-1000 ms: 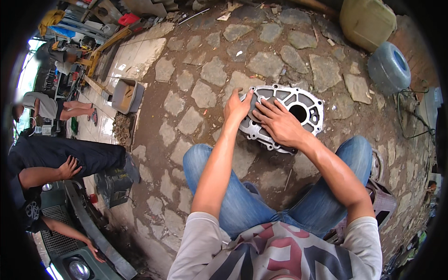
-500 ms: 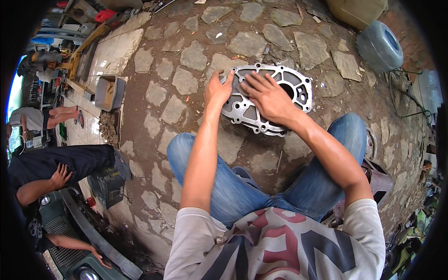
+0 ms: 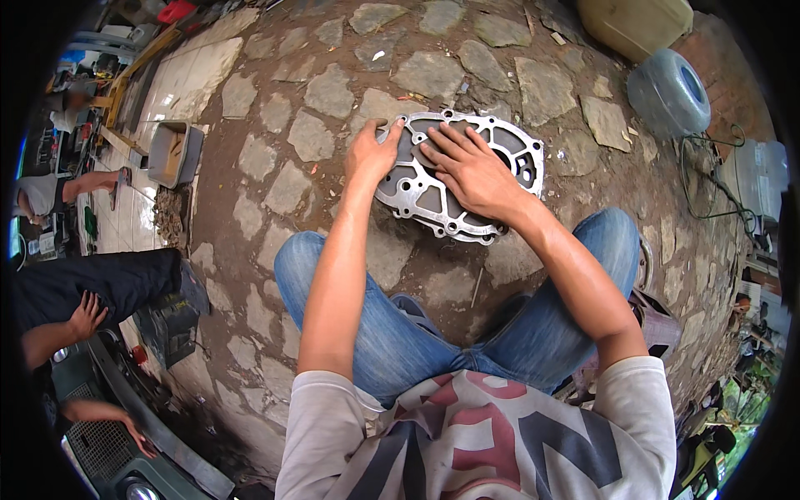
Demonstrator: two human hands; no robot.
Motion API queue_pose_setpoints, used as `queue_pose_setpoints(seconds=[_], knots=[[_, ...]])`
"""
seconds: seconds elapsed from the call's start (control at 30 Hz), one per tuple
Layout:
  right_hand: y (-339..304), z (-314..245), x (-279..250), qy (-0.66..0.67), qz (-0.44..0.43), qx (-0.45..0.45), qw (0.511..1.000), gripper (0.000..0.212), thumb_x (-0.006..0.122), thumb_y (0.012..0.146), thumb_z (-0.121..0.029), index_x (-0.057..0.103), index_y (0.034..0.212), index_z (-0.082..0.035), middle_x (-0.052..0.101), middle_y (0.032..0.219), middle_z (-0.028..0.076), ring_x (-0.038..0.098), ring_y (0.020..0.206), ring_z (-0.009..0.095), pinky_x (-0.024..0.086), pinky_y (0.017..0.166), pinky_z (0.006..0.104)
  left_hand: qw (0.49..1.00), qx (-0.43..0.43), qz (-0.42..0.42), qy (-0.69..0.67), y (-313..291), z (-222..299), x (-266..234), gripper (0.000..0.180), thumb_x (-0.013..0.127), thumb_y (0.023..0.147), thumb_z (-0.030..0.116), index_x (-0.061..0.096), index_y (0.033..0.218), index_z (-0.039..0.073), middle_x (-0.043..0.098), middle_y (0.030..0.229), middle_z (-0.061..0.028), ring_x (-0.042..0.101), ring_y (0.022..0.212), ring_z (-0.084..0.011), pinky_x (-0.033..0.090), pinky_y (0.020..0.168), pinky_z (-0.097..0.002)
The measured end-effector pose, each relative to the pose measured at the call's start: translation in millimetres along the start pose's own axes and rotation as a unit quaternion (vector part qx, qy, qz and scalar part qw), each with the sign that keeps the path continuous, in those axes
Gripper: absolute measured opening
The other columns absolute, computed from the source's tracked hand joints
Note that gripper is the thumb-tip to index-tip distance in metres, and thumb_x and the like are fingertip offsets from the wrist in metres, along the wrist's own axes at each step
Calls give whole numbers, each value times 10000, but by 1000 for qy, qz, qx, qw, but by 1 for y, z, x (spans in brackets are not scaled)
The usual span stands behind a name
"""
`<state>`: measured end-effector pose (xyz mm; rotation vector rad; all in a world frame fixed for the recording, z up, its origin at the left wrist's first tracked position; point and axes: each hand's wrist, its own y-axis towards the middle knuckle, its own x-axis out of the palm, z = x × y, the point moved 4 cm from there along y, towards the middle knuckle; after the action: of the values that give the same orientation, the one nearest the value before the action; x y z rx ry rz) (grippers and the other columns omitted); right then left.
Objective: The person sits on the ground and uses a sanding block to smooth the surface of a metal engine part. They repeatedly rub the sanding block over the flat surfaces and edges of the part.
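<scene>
A silvery cast-metal engine casing (image 3: 429,200) lies on the stone paving in front of my bent knees. It has a raised pale rim, ribs, bolt holes and a round opening at its right part. My left hand (image 3: 371,158) holds the casing's far left edge, the thumb on the rim and the other fingers at its outer side. Flat across the grey inner face rests my right hand (image 3: 479,179), its darkened fingers stretched out and slightly apart. The palm hides part of the ribs and of the round opening.
A blue water jug (image 3: 668,93) and a yellowish container (image 3: 637,25) stand at far right, near a green hose (image 3: 708,212). At left are a grey basin (image 3: 175,154), a black battery-like box (image 3: 167,329), a person's hand (image 3: 87,317) and a vehicle front (image 3: 100,442).
The whole view has shifted slightly, putting things further left. My right hand has slid a little over the casing's face; my left hand keeps its hold on the edge.
</scene>
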<state>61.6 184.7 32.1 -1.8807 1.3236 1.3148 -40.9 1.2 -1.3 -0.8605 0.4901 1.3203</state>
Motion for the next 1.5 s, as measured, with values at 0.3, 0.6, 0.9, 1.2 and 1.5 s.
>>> queue_pose_setpoints(seconds=[0.3,0.6,0.9,1.2,1.5], knots=[[1,0,-2,-41,-17,31,999,916,477,905,-766,384,1576,-149,306,1642,182,207,1545,375,148,1257,538,1000,10,-3,-6,-2,4,-1,604,585,945,577,690,1231,55,685,1228,-236,641,1176,-403,491,1004,-465],[1,2,-1,-66,-15,38,997,942,455,910,-775,389,1565,-102,318,1634,187,221,1540,371,153,1250,561,1000,8,-1,6,1,-2,-1,644,584,933,618,699,1233,59,701,1207,-232,654,1169,-393,492,1004,-444],[0,-1,5,-71,-8,32,997,925,479,907,-765,380,1576,-134,310,1642,173,231,1540,358,168,1242,560,1000,19,-3,-10,-2,-2,0,619,581,945,580,698,1212,34,699,1184,-248,656,1145,-405,495,986,-463],[3,-9,7,-65,22,29,997,977,481,891,-780,424,1534,-47,365,1605,212,261,1529,362,177,1247,539,1000,20,-5,-6,-3,-3,-1,617,586,942,588,702,1214,46,702,1183,-247,663,1142,-399,498,985,-454],[2,-5,4,-45,15,7,999,905,523,918,-714,409,1546,-72,368,1609,193,289,1522,344,192,1240,544,999,37,0,-12,4,-9,4,594,587,955,570,709,1206,46,707,1171,-249,670,1135,-392,501,980,-443]])
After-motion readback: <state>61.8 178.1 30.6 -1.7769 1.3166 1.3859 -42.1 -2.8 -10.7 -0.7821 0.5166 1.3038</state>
